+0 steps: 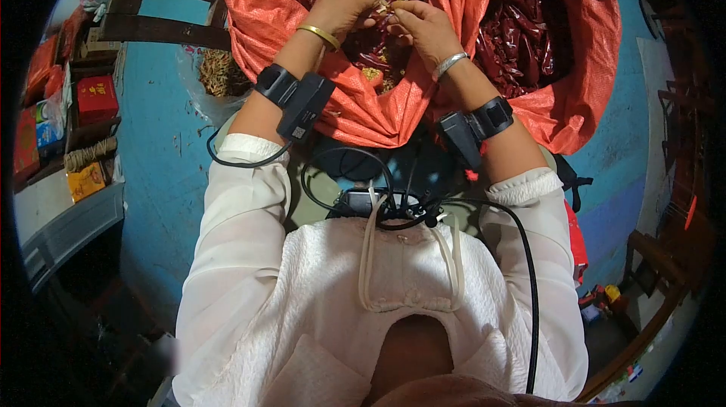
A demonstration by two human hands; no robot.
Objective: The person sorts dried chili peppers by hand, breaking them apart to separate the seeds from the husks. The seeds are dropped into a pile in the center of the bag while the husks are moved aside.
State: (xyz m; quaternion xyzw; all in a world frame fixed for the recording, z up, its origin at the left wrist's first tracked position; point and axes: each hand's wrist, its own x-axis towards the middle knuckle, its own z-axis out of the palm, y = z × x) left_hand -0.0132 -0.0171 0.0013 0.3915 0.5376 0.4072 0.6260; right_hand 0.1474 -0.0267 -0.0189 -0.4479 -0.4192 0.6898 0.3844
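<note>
My left hand (348, 10), with a gold bangle at the wrist, is closed in a pinch over an orange-red woven sack (382, 123). Facing it, my right hand (427, 29), wearing a silver bangle, also pinches with thumb and finger. Between the fingertips shows a small pale yellowish thing (384, 8), too small to name. Below the hands, the sack holds dark red dried chilies (370, 55) mixed with yellow bits. To the right, a second orange-red sack (597, 44) is full of glossy dried red chilies (525, 37).
A dark wooden chair (162, 29) stands at upper left. Beside the left sack, a clear plastic bag (204, 93) holds brownish stems. Shelves with a red box (96, 99) line the left side. Black cables (529, 278) run from my wrist devices across my lap.
</note>
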